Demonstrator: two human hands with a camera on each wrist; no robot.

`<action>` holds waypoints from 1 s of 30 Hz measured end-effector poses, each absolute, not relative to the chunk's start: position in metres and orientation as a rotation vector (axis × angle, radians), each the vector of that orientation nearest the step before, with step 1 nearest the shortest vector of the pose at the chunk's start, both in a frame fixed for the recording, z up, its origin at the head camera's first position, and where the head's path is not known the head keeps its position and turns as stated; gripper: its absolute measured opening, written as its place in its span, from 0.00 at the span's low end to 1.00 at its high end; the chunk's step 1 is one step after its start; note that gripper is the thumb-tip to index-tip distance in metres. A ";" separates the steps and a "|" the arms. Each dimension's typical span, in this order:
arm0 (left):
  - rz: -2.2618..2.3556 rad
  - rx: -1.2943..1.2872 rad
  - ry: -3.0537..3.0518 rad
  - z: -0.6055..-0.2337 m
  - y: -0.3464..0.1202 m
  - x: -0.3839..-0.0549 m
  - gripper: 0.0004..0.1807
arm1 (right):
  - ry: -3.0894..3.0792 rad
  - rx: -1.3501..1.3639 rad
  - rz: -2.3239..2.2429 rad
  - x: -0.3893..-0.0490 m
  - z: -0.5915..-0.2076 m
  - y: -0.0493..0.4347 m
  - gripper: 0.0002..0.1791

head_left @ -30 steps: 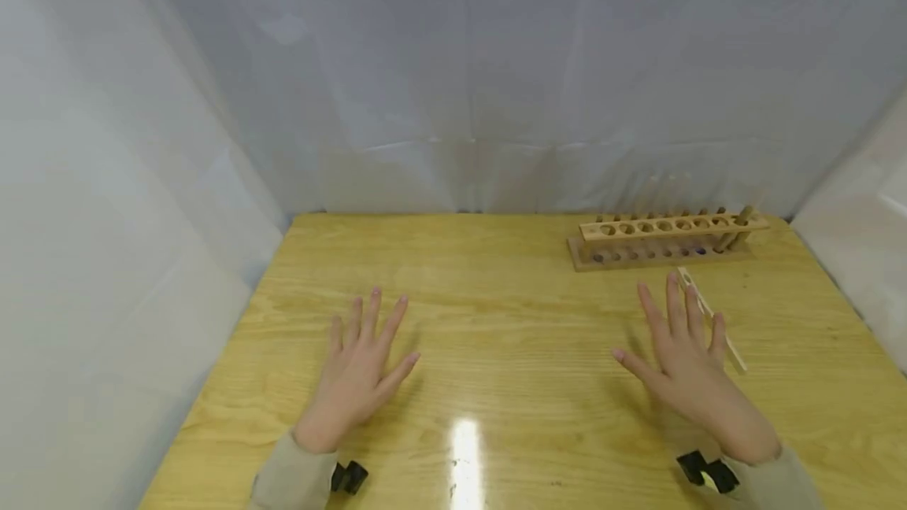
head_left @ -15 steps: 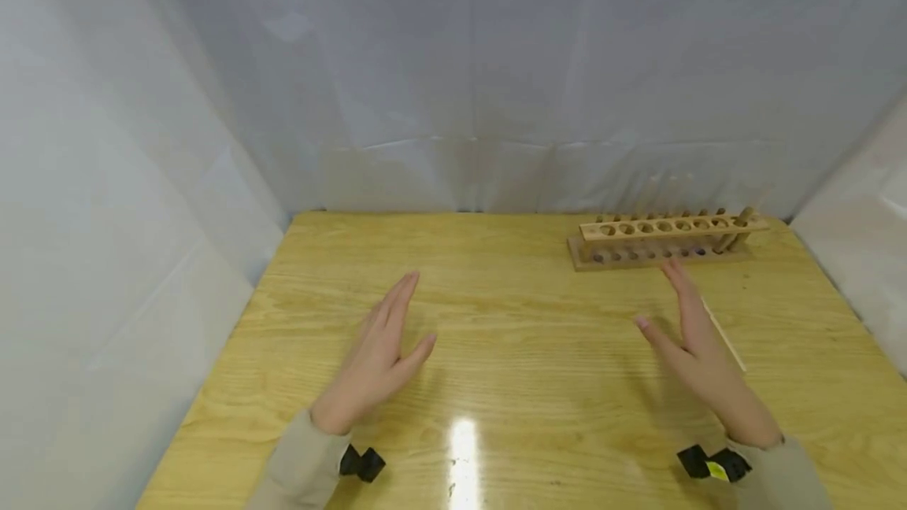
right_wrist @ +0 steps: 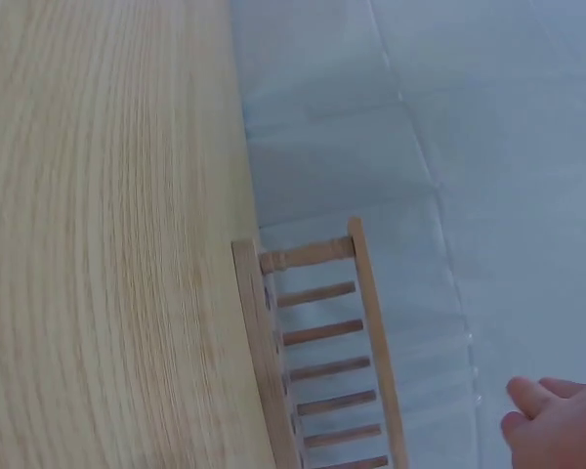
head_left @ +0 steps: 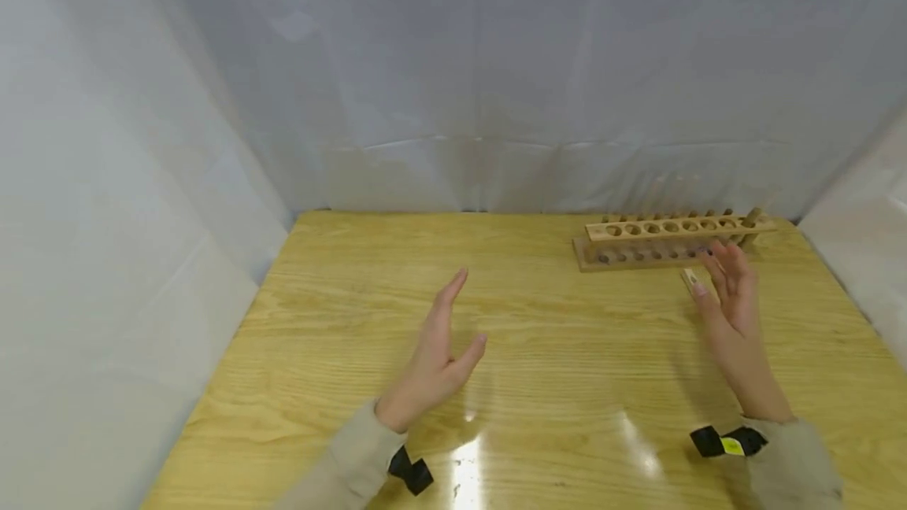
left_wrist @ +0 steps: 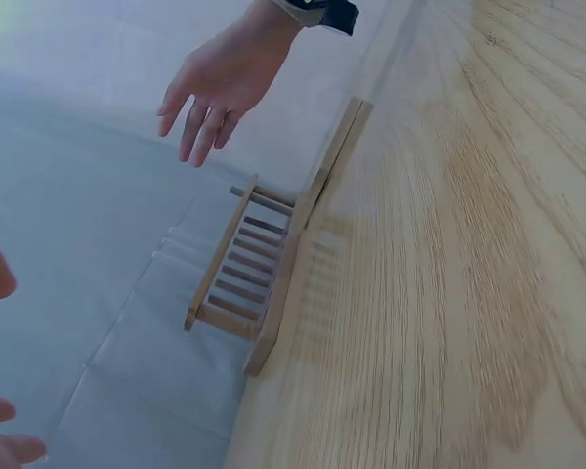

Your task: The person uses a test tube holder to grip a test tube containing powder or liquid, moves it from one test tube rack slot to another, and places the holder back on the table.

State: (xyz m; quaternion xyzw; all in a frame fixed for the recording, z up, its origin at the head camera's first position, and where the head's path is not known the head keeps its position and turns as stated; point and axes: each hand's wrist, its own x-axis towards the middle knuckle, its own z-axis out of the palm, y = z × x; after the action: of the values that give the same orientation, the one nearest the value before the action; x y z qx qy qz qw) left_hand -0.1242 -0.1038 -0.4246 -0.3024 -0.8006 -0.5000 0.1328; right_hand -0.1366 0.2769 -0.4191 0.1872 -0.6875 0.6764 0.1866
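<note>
My left hand (head_left: 435, 360) hovers over the middle of the table, fingers straight and thumb spread apart, holding nothing. Farther right, my right hand (head_left: 737, 329) is raised in front of a wooden test tube rack (head_left: 697, 224), its fingers loosely bent and nothing between them. A flat wooden test tube clamp (head_left: 690, 279) lies on the table just in front of the rack; the right hand hides most of it. In the left wrist view, the clamp (left_wrist: 334, 156) shows beside the rack (left_wrist: 222, 252), with the right hand (left_wrist: 230, 83) above it.
The rack has a row of holes along its top bar and a row of pegs behind. Faint clear tubes (head_left: 660, 187) stand at its back. White sheeting (head_left: 453, 85) walls the wooden table (head_left: 340, 258) at the back and sides.
Both hands have turned from palms down to edge-on. The left hand has moved right, and the right hand has shifted right over the clamp with its fingers bending.
</note>
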 end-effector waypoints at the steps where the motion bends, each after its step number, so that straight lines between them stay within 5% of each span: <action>1: -1.451 -0.875 -2.291 -0.425 -0.100 -0.126 0.42 | -1.890 0.527 1.913 -0.139 -0.420 0.280 0.34; 11: -1.556 -0.813 -2.100 -0.429 -0.064 -0.144 0.40 | -1.609 0.222 1.956 -0.162 -0.419 0.305 0.24; 19: -1.717 -0.698 -2.093 -0.419 -0.038 -0.147 0.38 | -1.605 -0.130 1.987 -0.184 -0.419 0.325 0.25; 30: -1.799 -0.582 -2.069 -0.415 -0.007 -0.155 0.34 | -1.774 -0.238 2.028 -0.199 -0.430 0.359 0.30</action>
State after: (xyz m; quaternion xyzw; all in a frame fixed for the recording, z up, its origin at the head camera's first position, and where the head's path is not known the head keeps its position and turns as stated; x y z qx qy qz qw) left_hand -0.1548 -0.0068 -0.4152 -0.2047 -0.7275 -0.6328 0.1686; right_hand -0.1990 0.3587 -0.4301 -0.0860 -0.6401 0.7321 0.2167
